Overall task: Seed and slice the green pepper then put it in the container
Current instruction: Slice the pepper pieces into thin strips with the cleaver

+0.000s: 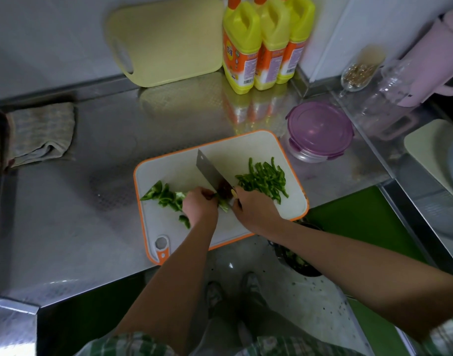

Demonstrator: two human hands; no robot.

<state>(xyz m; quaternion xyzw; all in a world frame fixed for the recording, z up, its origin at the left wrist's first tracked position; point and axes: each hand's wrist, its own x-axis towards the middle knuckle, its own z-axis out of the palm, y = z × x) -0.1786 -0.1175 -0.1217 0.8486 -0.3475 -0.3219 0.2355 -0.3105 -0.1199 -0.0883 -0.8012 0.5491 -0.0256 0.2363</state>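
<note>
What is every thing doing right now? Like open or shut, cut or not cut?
Sliced pepper strips: cut, piled right of the blade.
Pepper chunks: not yet sliced.
Cleaver: gripped, blade on the board.
Container: lid on.
Left hand: holding pepper down.
Right hand: gripping the cleaver.
Cloth: folded.

A cleaver (212,173) is gripped in the right hand (253,209), its blade angled across a cutting board (292,201). A pepper piece (224,204) is pinned by the left hand (200,205). Pepper strips (265,178) are heaped beyond the right hand, uncut pepper chunks (166,196) left of the left hand. A lidded container (319,131) is seen beyond the strips.
</note>
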